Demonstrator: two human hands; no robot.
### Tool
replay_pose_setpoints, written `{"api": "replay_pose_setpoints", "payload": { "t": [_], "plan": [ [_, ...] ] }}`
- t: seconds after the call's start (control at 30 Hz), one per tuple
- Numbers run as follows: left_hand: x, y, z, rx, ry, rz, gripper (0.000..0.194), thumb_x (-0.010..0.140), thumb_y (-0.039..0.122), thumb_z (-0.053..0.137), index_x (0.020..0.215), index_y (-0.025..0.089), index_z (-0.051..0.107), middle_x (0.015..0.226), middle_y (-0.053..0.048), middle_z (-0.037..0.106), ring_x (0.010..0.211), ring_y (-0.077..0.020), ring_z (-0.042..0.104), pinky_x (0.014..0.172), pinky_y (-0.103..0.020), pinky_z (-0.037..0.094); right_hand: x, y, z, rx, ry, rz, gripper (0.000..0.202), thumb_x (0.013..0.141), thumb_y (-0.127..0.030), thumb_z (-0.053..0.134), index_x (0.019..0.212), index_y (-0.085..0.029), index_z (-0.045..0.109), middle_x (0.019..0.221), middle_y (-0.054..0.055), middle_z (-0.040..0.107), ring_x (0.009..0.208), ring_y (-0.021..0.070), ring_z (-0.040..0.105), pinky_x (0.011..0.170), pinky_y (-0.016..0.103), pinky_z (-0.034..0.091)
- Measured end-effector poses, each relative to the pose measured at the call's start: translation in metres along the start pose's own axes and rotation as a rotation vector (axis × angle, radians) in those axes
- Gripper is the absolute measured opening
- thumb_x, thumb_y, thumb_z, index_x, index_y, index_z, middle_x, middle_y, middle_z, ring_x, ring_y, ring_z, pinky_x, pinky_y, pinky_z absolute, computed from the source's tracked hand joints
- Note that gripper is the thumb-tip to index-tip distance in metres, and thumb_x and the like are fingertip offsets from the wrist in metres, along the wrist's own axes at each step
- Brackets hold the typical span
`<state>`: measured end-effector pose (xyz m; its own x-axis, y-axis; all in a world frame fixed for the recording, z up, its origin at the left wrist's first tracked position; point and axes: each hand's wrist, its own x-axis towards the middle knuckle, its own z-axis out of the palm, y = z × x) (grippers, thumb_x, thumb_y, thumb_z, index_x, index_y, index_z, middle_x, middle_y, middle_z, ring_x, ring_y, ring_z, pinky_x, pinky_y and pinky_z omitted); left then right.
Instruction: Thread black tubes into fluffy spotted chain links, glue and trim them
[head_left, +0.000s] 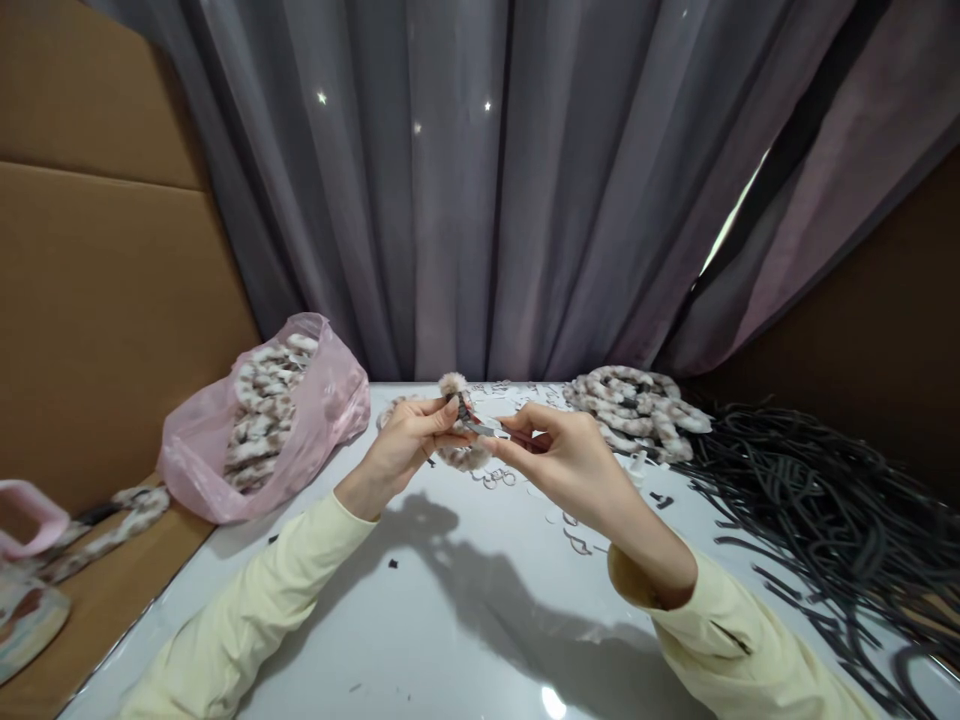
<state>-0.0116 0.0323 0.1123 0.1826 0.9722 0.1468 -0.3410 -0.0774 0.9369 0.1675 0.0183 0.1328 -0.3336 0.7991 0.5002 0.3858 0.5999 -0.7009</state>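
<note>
My left hand (pixel 411 437) is closed on a fluffy brown-and-white loop (pixel 453 384) above the middle of the table. A dark band with a bit of red shows on the loop by my left thumb, and more of the fluff hangs below the fingers. My right hand (pixel 564 450) pinches a thin pale strip (pixel 487 430), which reaches to the dark band. My fingers cover part of the strip and the loop. On the table just under my hands lie several small thin curled pieces (pixel 499 479).
On the left, a pink plastic bag (pixel 341 400) holds several fluffy spotted loops. More fluffy loops (pixel 626 405) lie at the back right, beside a heap of black tubes (pixel 810 510). Cardboard walls (pixel 97 270) and a grey curtain (pixel 457 230) surround the white table (pixel 480 640).
</note>
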Motion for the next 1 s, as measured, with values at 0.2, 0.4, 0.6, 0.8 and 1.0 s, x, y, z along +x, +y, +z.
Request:
{"api": "replay_pose_setpoints", "payload": {
  "t": [0.2,0.4,0.6,0.8,1.0],
  "plan": [
    [-0.003,0.000,0.001,0.020,0.035,0.039,0.031,0.059,0.038,0.079,0.072,0.011,0.072,0.071,-0.005,0.069,0.066,-0.0156,0.065,0.069,-0.027,0.053,0.000,0.000,-0.002,0.028,-0.004,0.014,0.029,0.075,-0.034,0.064,0.058,-0.016,0.049,0.053,-0.003,0.048,0.048,0.0073,0.037,0.045,0.021,0.030],
    [-0.006,0.002,0.005,-0.004,0.058,0.055,0.029,0.061,0.038,0.078,0.074,0.012,0.073,0.072,-0.005,0.070,0.071,-0.0152,0.065,0.071,-0.026,0.052,0.000,0.000,-0.004,0.019,0.011,0.002,0.028,0.075,-0.033,0.065,0.058,-0.015,0.051,0.053,-0.002,0.050,0.047,0.0071,0.036,0.044,0.022,0.029],
    [-0.007,0.001,0.006,0.002,0.056,0.057,0.028,0.064,0.037,0.076,0.077,0.012,0.074,0.075,-0.005,0.071,0.071,-0.0139,0.065,0.069,-0.023,0.053,0.001,-0.001,-0.003,0.014,0.005,0.021,0.025,0.075,-0.029,0.065,0.058,-0.015,0.052,0.052,-0.002,0.050,0.046,0.0070,0.038,0.045,0.022,0.030],
    [-0.006,-0.004,0.007,-0.024,0.105,0.069,0.031,0.061,0.037,0.078,0.078,0.011,0.073,0.078,-0.007,0.072,0.076,-0.0174,0.066,0.071,-0.027,0.053,0.001,0.001,0.000,-0.001,0.026,0.007,0.030,0.074,-0.030,0.064,0.055,-0.016,0.047,0.051,-0.003,0.047,0.047,0.0074,0.039,0.045,0.021,0.030],
    [0.000,-0.014,0.016,-0.070,0.233,0.095,0.028,0.056,0.035,0.081,0.070,0.012,0.072,0.073,-0.004,0.071,0.073,-0.0145,0.065,0.074,-0.025,0.052,-0.001,0.010,0.014,-0.104,0.157,-0.078,0.026,0.076,-0.026,0.061,0.058,-0.018,0.044,0.049,-0.005,0.044,0.045,0.0074,0.037,0.046,0.021,0.029]
  ]
}}
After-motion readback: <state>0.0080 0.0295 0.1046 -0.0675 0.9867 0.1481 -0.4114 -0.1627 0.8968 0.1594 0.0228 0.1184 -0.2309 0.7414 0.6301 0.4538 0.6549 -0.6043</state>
